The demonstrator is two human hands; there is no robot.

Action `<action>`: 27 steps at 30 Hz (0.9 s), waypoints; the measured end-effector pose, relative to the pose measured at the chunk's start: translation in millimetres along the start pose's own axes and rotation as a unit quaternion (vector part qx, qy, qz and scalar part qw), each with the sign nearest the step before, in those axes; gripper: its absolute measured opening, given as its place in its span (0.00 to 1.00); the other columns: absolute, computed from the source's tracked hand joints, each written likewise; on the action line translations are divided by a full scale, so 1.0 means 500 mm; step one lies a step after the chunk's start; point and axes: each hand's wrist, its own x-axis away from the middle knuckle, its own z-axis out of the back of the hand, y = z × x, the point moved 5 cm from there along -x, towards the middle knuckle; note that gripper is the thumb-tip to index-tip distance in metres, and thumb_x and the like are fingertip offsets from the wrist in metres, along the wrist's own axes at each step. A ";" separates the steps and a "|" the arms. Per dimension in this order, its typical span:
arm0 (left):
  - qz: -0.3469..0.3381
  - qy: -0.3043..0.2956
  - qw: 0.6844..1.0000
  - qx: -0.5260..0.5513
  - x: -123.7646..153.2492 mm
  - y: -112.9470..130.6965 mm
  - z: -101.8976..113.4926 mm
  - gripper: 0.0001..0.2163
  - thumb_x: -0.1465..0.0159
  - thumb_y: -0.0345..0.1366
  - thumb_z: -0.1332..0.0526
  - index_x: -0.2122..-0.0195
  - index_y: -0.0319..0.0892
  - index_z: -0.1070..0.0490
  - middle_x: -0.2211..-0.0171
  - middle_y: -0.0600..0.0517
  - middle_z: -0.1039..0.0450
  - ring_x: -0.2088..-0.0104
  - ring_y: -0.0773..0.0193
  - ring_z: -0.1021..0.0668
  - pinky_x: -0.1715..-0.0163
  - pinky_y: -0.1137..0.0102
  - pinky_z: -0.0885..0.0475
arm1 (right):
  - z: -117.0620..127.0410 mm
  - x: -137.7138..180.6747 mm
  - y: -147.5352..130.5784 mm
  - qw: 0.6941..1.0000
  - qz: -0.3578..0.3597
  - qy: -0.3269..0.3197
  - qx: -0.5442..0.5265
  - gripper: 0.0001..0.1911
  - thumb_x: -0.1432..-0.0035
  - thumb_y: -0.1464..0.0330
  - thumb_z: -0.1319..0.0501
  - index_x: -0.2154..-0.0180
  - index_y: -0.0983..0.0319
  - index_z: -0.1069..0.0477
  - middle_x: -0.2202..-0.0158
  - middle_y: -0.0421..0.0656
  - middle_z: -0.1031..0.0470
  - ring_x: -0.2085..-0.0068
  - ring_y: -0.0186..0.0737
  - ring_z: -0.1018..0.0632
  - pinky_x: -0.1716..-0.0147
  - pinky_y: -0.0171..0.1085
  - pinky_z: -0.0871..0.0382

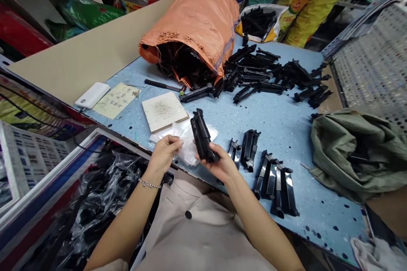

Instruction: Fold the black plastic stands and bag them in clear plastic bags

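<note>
My right hand (221, 163) is wrapped around the lower end of a small bundle of long black plastic parts (202, 133), held tilted above the table's front edge. My left hand (165, 152) pinches the edge of a clear plastic bag (188, 146), part of a loose stack lying under and behind the parts. Right of my right hand, several similar black parts (249, 148) lie side by side in small groups, and a larger group (276, 182) sits nearer to me. Exactly how many pieces are in the bundle I cannot tell.
An orange woven sack (197, 12) spills black parts into a heap (260, 70) at the back. A white board (163, 111), a hammer-like tool (162, 85) and a white power bank (92, 95) lie left. A green cloth sack (359, 152) stands right; a bin of bagged parts (104, 190) is lower left.
</note>
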 end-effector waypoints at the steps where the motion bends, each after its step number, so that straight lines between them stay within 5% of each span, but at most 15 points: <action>1: -0.033 0.013 0.999 -0.010 0.002 0.009 0.007 0.12 0.53 0.34 0.30 0.75 0.40 0.33 0.73 0.56 0.30 0.74 0.70 0.29 0.71 0.74 0.32 | 0.003 0.001 -0.005 1.000 0.001 0.007 -0.001 0.15 0.48 0.66 0.34 0.58 0.65 0.27 0.63 0.47 0.20 0.68 0.41 0.19 0.78 0.32 0.29; 3: -0.136 0.020 0.985 -0.105 0.013 0.038 0.016 0.07 0.47 0.33 0.34 0.74 0.41 0.33 0.68 0.53 0.28 0.68 0.67 0.26 0.66 0.71 0.30 | 0.009 0.006 -0.014 1.000 0.003 0.016 0.006 0.16 0.48 0.65 0.34 0.57 0.64 0.26 0.60 0.48 0.20 0.68 0.41 0.19 0.78 0.32 0.30; 5: -0.242 -0.002 0.933 -0.267 0.029 0.068 0.010 0.03 0.42 0.29 0.41 0.71 0.42 0.29 0.62 0.50 0.26 0.59 0.62 0.24 0.57 0.66 0.29 | 0.013 0.011 -0.024 0.999 0.012 0.026 0.025 0.16 0.49 0.64 0.34 0.58 0.64 0.26 0.60 0.48 0.20 0.68 0.41 0.20 0.78 0.32 0.31; 7: -0.297 -0.033 0.865 -0.404 0.042 0.085 -0.002 0.11 0.40 0.26 0.46 0.65 0.43 0.25 0.58 0.48 0.26 0.53 0.58 0.25 0.50 0.61 0.31 | 0.018 0.021 -0.040 0.997 0.043 0.052 0.049 0.15 0.50 0.63 0.33 0.60 0.64 0.25 0.59 0.48 0.20 0.69 0.40 0.20 0.78 0.32 0.31; 9: -0.308 -0.046 0.828 -0.467 0.046 0.092 -0.010 0.16 0.38 0.26 0.48 0.56 0.43 0.25 0.56 0.47 0.26 0.54 0.58 0.25 0.49 0.61 0.31 | 0.021 0.043 -0.060 0.990 0.088 0.083 0.069 0.15 0.50 0.63 0.33 0.61 0.63 0.25 0.58 0.48 0.21 0.66 0.40 0.20 0.76 0.32 0.31; 12: -0.301 -0.059 0.820 -0.483 0.045 0.092 -0.028 0.19 0.38 0.28 0.46 0.46 0.43 0.30 0.50 0.45 0.29 0.62 0.62 0.23 0.54 0.64 0.27 | 0.004 0.096 -0.068 0.993 0.066 0.033 0.087 0.21 0.49 0.58 0.34 0.56 0.63 0.26 0.61 0.47 0.21 0.68 0.38 0.21 0.73 0.31 0.30; 15: -0.293 -0.110 0.829 -0.463 0.042 0.081 -0.055 0.24 0.40 0.27 0.45 0.41 0.44 0.35 0.45 0.44 0.33 0.67 0.66 0.25 0.60 0.67 0.26 | -0.017 0.149 -0.026 0.991 -0.090 -0.079 0.064 0.30 0.48 0.50 0.39 0.52 0.67 0.27 0.70 0.47 0.22 0.74 0.36 0.24 0.75 0.31 0.31; 19: -0.276 -0.148 0.837 -0.448 0.046 0.070 -0.068 0.31 0.40 0.25 0.45 0.34 0.46 0.47 0.38 0.41 0.41 0.65 0.66 0.24 0.62 0.68 0.25 | 0.006 0.150 0.020 0.982 -0.175 -0.076 -0.019 0.30 0.43 0.48 0.44 0.55 0.69 0.27 0.73 0.44 0.24 0.83 0.26 0.34 0.86 0.26 0.42; 23: -0.313 -0.262 0.766 -0.496 0.105 0.053 -0.102 0.34 0.38 0.23 0.50 0.31 0.47 0.56 0.34 0.40 0.47 0.45 0.55 0.27 0.48 0.61 0.28 | 0.030 0.101 0.029 0.989 -0.117 -0.036 0.088 0.28 0.41 0.48 0.47 0.60 0.67 0.26 0.77 0.41 0.26 0.87 0.23 0.47 0.90 0.27 0.53; 25: -0.324 -0.348 0.727 -0.495 0.152 0.042 -0.128 0.36 0.39 0.20 0.52 0.31 0.48 0.58 0.33 0.42 0.47 0.38 0.54 0.34 0.42 0.59 0.32 | 0.026 0.092 0.012 0.972 -0.015 0.036 0.233 0.21 0.42 0.52 0.41 0.63 0.64 0.26 0.74 0.40 0.26 0.83 0.26 0.38 0.86 0.27 0.44; 27: -0.322 -0.382 0.723 -0.477 0.188 0.047 -0.140 0.36 0.40 0.21 0.50 0.31 0.48 0.56 0.35 0.43 0.44 0.37 0.55 0.35 0.41 0.59 0.33 | -0.005 0.103 -0.007 0.930 0.084 0.059 0.352 0.16 0.44 0.58 0.36 0.58 0.62 0.26 0.67 0.41 0.24 0.71 0.33 0.27 0.74 0.30 0.33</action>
